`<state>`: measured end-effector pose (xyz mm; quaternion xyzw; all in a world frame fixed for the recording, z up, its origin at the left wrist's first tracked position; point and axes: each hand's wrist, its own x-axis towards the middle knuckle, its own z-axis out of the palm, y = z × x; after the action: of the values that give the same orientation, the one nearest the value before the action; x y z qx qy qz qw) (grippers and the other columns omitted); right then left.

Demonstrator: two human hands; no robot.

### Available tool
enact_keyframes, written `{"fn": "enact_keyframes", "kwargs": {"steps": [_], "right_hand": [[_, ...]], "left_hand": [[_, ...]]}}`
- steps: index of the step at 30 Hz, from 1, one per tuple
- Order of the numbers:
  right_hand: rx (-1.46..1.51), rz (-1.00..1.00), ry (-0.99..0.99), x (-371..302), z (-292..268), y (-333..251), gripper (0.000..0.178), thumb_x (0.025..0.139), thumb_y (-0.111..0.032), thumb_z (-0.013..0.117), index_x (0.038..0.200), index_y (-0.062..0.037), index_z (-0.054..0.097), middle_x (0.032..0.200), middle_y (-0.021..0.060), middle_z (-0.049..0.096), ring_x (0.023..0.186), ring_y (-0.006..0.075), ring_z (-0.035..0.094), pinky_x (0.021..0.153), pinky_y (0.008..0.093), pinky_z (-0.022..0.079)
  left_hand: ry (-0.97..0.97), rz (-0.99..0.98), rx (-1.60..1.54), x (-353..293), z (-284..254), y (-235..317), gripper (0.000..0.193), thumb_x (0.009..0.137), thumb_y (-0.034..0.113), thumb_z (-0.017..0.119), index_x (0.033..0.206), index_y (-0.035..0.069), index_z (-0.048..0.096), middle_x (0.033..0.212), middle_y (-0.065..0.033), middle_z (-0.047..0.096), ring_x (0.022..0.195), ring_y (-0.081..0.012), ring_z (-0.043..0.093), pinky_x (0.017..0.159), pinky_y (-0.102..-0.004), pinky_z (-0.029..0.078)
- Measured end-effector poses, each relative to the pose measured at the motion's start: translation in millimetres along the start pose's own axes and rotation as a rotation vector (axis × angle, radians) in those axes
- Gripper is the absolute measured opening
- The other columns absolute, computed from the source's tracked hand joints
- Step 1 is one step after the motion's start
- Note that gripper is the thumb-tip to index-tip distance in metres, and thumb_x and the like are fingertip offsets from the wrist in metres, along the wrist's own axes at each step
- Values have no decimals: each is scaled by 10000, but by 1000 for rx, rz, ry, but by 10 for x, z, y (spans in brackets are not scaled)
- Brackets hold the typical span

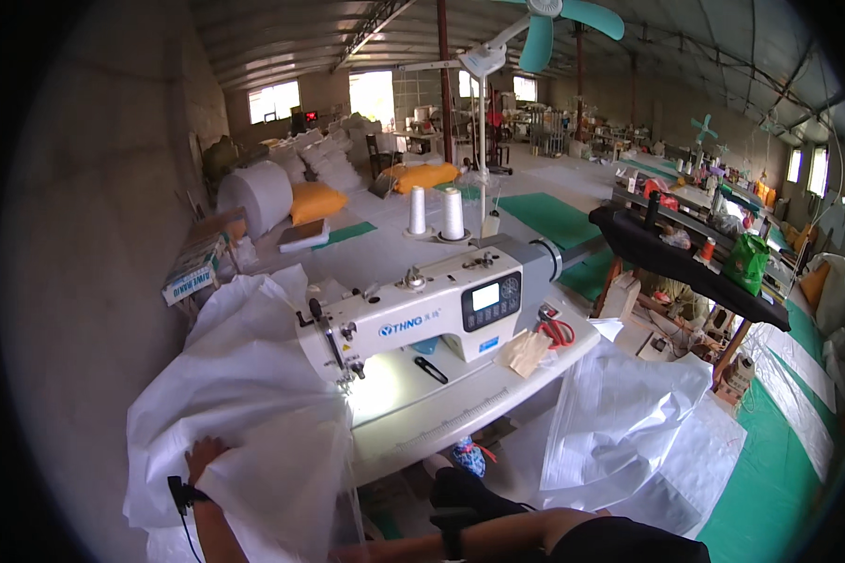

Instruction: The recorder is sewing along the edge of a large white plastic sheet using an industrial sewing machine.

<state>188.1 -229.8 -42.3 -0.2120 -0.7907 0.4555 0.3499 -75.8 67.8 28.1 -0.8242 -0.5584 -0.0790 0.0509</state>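
A large white plastic-like sheet (253, 413) drapes over the left end of a white sewing machine (413, 319) and hangs toward me. One edge of it lies by the lit needle area. My left hand (205, 455) rests on the sheet at the lower left, fingers stretched out over it; a dark band with a cable is on that wrist. Low across the front comes my right forearm, reaching left to the sheet's lower edge. Behind the sheet there, my right hand is hidden. Black thread snips (430, 370) lie on the machine bed.
Red-handled scissors (556, 330) and tan pieces (526, 352) lie at the bed's right. Two white thread cones (453, 214) stand behind the machine. More white sheeting (620, 413) hangs at the right. A black-covered bench (685, 258) stands beyond; a plain wall rises at the left.
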Motion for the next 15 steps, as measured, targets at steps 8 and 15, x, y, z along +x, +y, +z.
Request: {"fn": "enact_keyframes", "kwargs": {"steps": [8, 15], "right_hand": [[574, 314, 37, 27, 537, -3, 304, 944, -266, 468, 1180, -76, 494, 1148, 46, 455, 1047, 177, 378, 888, 301, 292], [833, 596, 269, -244, 538, -212, 167, 889, -191, 566, 912, -41, 637, 821, 30, 615, 740, 113, 540, 674, 242, 423]], "left_hand": [[-68, -83, -381, -1126, -481, 456, 487, 903, 447, 480, 1173, 56, 586, 1153, -206, 597, 1110, -354, 542, 937, -377, 421], [-219, -258, -71, -1267, -68, 495, 587, 917, 535, 381, 1404, 208, 357, 1475, -91, 311, 1346, -326, 300, 1005, -637, 266]]}}
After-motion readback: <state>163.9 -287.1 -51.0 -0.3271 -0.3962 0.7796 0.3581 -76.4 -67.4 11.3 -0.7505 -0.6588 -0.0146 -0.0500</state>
